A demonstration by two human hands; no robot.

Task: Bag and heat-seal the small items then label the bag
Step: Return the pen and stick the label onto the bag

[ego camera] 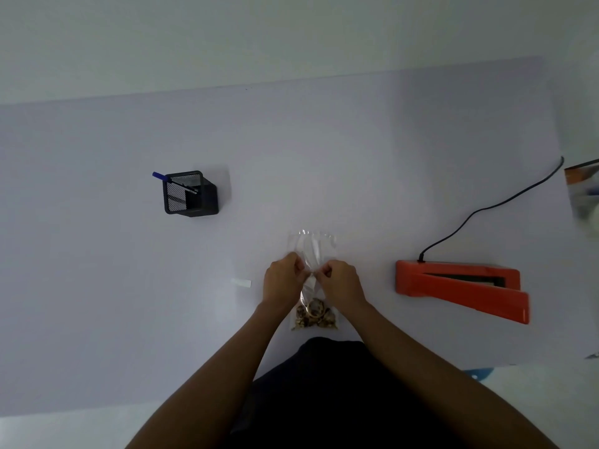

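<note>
A clear plastic bag (312, 246) lies lengthwise on the white table (97, 286), its far end loose beyond my fingers. Several small brown and gold items (313, 315) sit bunched at its near end. My left hand (283, 280) and my right hand (340, 281) pinch the bag's middle from either side, fingertips almost touching over a small white piece (310, 281), which I cannot identify. An orange heat sealer (460, 290) lies to the right, its jaw slightly apart. A small white label (241, 282) rests just left of my left hand.
A black mesh pen holder (190, 193) with a blue pen (162, 177) stands at the back left. The sealer's black cord (486, 209) runs off toward the right edge, where blurred coloured packaging (583, 192) lies. My dark-clothed lap meets the table's near edge.
</note>
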